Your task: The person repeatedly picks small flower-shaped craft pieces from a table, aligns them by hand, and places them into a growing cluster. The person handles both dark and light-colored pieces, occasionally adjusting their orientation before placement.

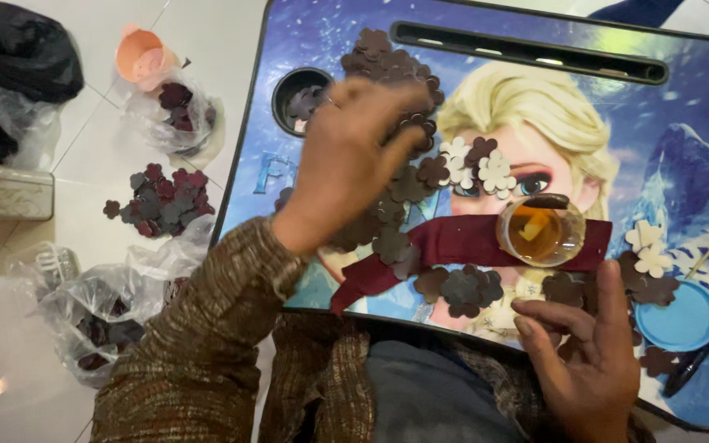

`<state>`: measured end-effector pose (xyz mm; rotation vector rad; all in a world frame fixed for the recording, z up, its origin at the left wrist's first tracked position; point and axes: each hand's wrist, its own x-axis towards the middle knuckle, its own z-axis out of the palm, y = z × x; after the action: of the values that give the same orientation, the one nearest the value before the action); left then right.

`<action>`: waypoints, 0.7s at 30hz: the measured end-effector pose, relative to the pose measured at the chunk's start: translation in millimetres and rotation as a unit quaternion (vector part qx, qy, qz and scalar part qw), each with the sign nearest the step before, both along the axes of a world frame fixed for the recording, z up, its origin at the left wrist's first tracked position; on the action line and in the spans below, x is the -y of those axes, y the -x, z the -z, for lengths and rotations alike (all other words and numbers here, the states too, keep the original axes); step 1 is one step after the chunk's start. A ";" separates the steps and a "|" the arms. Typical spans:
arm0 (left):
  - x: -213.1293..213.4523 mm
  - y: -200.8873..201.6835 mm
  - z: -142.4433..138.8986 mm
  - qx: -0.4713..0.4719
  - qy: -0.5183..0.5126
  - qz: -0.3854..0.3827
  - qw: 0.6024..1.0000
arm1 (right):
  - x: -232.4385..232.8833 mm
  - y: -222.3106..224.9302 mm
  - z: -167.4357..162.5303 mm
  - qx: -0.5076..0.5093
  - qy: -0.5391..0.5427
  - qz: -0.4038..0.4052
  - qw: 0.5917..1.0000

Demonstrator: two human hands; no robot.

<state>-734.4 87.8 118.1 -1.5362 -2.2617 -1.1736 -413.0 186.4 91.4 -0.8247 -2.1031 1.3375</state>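
Note:
My left hand reaches over a heap of dark brown flower-shaped cutouts on a blue printed lap table, fingers curled down onto the pieces. Whether it holds one is hidden. My right hand rests at the near edge, fingers apart, touching loose brown flower cutouts. A maroon ribbon strip lies across the table between the hands. A small round clear jar of amber glue sits on the ribbon. Several white flower cutouts lie beside the brown ones.
A blue round lid and a dark pen lie at the table's right. The table has a cup hole and a slot. On the tiled floor at left are plastic bags of cutouts, a loose maroon pile and a pink cup.

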 end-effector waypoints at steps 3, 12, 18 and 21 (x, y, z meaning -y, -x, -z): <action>-6.2 -17.4 4.7 -0.030 0.031 0.051 0.998 | -3.0 7.7 -2.0 -0.023 -0.026 -0.018 0.999; -10.7 -40.0 15.5 -0.099 0.067 0.014 0.993 | 0.6 32.0 -26.1 0.007 -0.149 -0.017 0.989; -8.6 -41.5 9.7 -0.053 0.074 0.023 0.996 | -20.2 49.5 -45.9 0.137 -0.361 -0.013 0.922; -6.1 -38.2 -0.4 0.076 0.117 0.030 0.990 | -26.5 58.5 -44.6 0.169 -0.397 -0.018 0.902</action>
<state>-696.2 93.9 118.5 -1.6574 -2.5481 -1.1081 -471.5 212.9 136.1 -0.6731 -2.6196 0.2486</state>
